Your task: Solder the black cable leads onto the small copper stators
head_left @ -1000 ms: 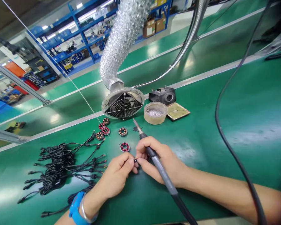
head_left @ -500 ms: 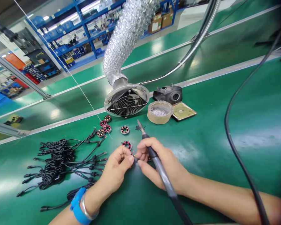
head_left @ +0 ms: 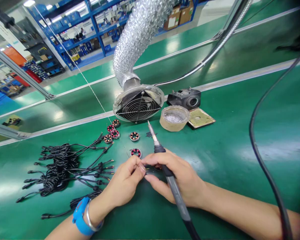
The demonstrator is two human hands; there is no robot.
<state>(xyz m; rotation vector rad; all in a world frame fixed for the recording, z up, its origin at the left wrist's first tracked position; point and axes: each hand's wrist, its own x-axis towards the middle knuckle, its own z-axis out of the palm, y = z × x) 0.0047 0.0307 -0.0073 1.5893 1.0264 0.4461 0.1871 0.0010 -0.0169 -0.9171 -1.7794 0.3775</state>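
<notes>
My right hand (head_left: pixel 181 178) is closed around a soldering iron (head_left: pixel 173 183), its metal tip pointing up and away from me. The thumb and forefinger of that hand reach toward my left fingertips. My left hand (head_left: pixel 126 181) pinches a small piece, mostly hidden by the fingers; a thin wire-like end shows between the hands. Just beyond the fingertips lies a small motor stator (head_left: pixel 135 153) with red windings, and farther off another stator (head_left: pixel 134 136) with copper windings. Several short black pieces (head_left: pixel 151 134) lie near the iron's tip.
Bundled black cables (head_left: pixel 60 170) cover the left of the green table. Several stators (head_left: pixel 115 134) cluster behind them. A fume extractor (head_left: pixel 138 105) on a foil duct stands at the back. Beside it are a round tub (head_left: pixel 173 125), a sponge tray (head_left: pixel 202 118) and a black iron holder (head_left: pixel 183 99).
My right forefinger has come closer to my left fingertips, and the soldering iron stands a little more upright. The camera view has shifted slightly.
</notes>
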